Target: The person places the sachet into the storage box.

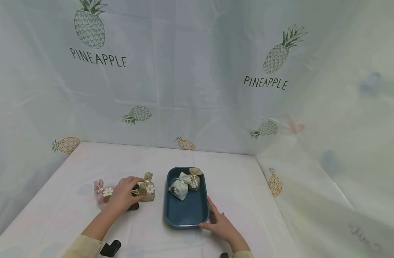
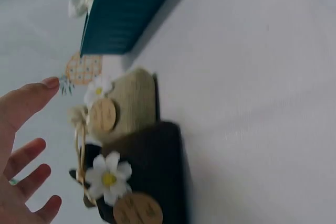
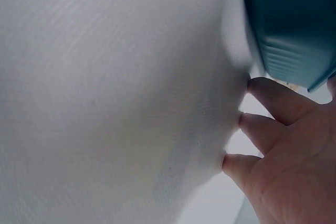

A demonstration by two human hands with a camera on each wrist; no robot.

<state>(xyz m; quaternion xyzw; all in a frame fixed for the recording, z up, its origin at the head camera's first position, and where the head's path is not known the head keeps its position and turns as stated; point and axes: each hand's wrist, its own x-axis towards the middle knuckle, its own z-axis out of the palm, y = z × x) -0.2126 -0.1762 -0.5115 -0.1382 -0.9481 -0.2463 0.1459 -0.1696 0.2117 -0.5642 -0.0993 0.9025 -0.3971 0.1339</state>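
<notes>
My left hand [image 1: 123, 193] reaches over a dark drawstring sachet [image 2: 160, 161] with a white flower and a round wooden tag. In the left wrist view the fingers are spread and apart from it. Beside the dark one stands a tan sachet [image 1: 147, 195], near the fingertips; a pink sachet [image 1: 101, 203] lies on the other side, partly behind the hand. My right hand [image 1: 222, 225] is at the near right corner of a blue tray [image 1: 185, 216], thumb by the front rim, other fingertips on the tabletop. Inside the tray lie a white sachet [image 1: 180, 188] and an olive-tan sachet [image 1: 195, 182].
White cloth covers the table [image 1: 235, 186]. A pineapple-print curtain [image 1: 190, 71] hangs behind it and along the sides. Black wrist-camera pieces [image 1: 111, 248] sit at the sleeves.
</notes>
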